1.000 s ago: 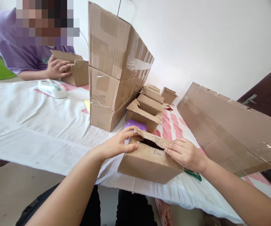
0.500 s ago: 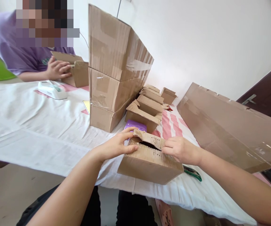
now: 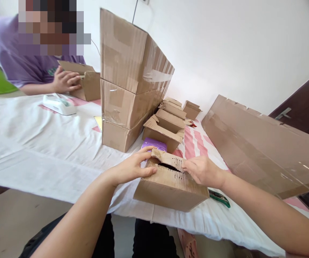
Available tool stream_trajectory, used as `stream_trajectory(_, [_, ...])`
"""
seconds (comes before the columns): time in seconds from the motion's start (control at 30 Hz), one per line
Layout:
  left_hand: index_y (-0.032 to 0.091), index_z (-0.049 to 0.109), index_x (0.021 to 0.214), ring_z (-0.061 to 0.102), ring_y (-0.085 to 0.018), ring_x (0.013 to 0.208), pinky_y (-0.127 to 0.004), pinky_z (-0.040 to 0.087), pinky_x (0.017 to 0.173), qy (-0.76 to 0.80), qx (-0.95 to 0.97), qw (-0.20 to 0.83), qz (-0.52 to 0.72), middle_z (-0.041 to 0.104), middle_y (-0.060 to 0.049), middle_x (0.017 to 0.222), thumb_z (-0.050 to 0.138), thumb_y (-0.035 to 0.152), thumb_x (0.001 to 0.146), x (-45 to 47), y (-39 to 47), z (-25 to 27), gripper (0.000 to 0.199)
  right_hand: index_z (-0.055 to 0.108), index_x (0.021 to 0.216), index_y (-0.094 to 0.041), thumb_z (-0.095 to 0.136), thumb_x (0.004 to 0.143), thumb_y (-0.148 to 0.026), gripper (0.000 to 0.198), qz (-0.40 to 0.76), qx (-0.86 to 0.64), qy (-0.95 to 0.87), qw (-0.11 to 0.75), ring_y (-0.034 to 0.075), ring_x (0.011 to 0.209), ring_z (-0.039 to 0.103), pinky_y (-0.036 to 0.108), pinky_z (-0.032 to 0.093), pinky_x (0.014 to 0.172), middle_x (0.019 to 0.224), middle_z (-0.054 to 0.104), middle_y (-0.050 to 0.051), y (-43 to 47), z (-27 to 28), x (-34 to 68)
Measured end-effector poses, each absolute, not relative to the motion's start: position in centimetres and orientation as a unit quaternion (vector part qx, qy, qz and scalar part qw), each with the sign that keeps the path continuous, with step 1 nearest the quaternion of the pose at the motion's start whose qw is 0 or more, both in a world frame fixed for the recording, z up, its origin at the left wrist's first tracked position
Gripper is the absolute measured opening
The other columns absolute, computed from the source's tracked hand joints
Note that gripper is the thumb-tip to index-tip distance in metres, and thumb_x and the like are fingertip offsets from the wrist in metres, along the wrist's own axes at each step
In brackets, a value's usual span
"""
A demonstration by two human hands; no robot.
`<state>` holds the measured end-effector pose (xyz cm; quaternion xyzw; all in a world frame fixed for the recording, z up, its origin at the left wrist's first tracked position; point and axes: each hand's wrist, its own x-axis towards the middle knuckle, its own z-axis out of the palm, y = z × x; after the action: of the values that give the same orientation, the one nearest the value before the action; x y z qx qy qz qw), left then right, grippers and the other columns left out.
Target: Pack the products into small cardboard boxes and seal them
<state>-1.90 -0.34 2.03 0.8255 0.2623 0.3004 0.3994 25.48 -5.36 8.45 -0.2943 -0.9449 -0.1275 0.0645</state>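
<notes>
A small cardboard box [image 3: 170,197] sits near the table's front edge, a dark gap showing between its top flaps and a row of cut slits along that gap. My left hand [image 3: 136,166] grips the box's left end, thumb on the near flap and fingers over the far flap. At the gap's right end, the pinched fingers of my right hand [image 3: 204,171] hold the flap edge. Just behind the box lies a purple packet [image 3: 154,144], partly covered. A green-handled utility knife [image 3: 220,198] rests to the right, partly hidden by the box.
Three stacked layers of taped boxes [image 3: 119,104] rise at centre-left, with open cartons [image 3: 167,132] beside them. A large cardboard sheet [image 3: 256,147] stands at right. Across the table, a person in purple [image 3: 28,61] holds another box [image 3: 91,86]; a white device [image 3: 59,104] lies nearby.
My right hand has shifted slightly left along the flap edge, its fingers more tightly pinched. My left hand and the box stay in place.
</notes>
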Motion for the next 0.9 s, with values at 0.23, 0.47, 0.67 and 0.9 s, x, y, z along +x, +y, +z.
stream_trajectory(0.23, [0.022,0.056,0.124,0.037,-0.027,0.137,-0.042,0.028,0.116,0.282,0.824,0.396,0.291,0.039,-0.009,0.146,0.059,0.046,0.082,-2.0,-0.2,1.7,0.048,0.048,0.099,-0.023,0.041,0.095,-0.02,0.009,0.0,-0.454,-0.864,0.216,0.012,0.061,0.065,0.024,0.05,0.059,0.082,0.07,0.001,-5.9,8.9,26.9])
stream_trajectory(0.47, [0.021,0.063,0.106,0.037,-0.03,0.137,-0.043,0.031,0.114,0.292,0.829,0.381,0.287,0.04,-0.009,0.146,0.058,0.05,0.082,-2.0,-0.4,2.0,0.038,0.059,0.097,-0.021,0.046,0.09,-0.022,0.014,0.132,-0.535,-0.814,0.181,0.016,0.079,0.066,0.027,0.053,0.065,0.089,0.07,0.004,-7.0,9.3,27.7])
stream_trajectory(0.67, [0.021,0.063,0.104,0.035,-0.03,0.139,-0.042,0.031,0.115,0.302,0.827,0.382,0.282,0.04,-0.008,0.147,0.057,0.052,0.081,-2.0,-0.5,2.0,0.039,0.065,0.096,-0.02,0.048,0.084,-0.014,0.022,0.152,-0.513,-0.822,0.197,0.017,0.086,0.062,0.029,0.052,0.068,0.105,0.065,0.008,-7.0,9.1,27.5])
stream_trajectory(0.9, [0.021,0.062,0.103,0.037,-0.03,0.137,-0.04,0.031,0.114,0.298,0.824,0.389,0.282,0.039,-0.008,0.147,0.057,0.051,0.081,-1.9,-0.4,2.1,0.038,0.064,0.08,-0.019,0.044,0.081,-0.007,0.024,0.168,-0.492,-0.832,0.192,0.016,0.084,0.063,0.032,0.051,0.077,0.091,0.066,0.005,-6.4,8.9,27.1])
